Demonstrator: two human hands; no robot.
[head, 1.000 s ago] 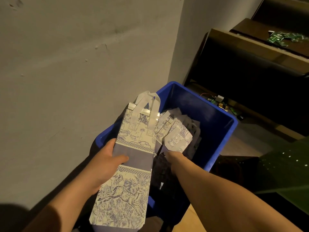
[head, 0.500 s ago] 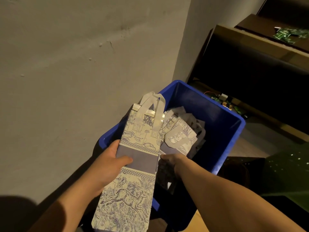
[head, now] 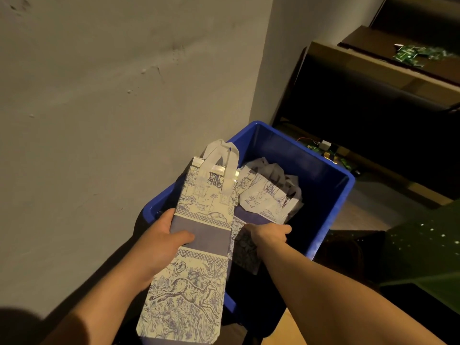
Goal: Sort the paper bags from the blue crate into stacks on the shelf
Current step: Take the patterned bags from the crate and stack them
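A tall, flat paper bag (head: 199, 245) with a blue-and-white animal print and white handles lies over the near left edge of the blue crate (head: 323, 185). My left hand (head: 161, 242) grips it at its plain blue band, thumb on top. Inside the crate my right hand (head: 268, 234) grips a second printed bag (head: 249, 235) that lies beside the first. More folded printed bags (head: 268, 197) are piled behind it. The crate's far part is dark.
A plain grey wall (head: 112, 108) runs along the left. Dark wooden shelves (head: 373, 70) stand at the right, with green circuit boards (head: 413, 54) on an upper shelf and small electronics (head: 326, 148) on a lower one. A dark green surface (head: 435, 245) sits at the right edge.
My right hand has drawn a second printed bag up out of the pile, toward me. The left hand keeps its grip on the tall bag. The view shifted slightly.
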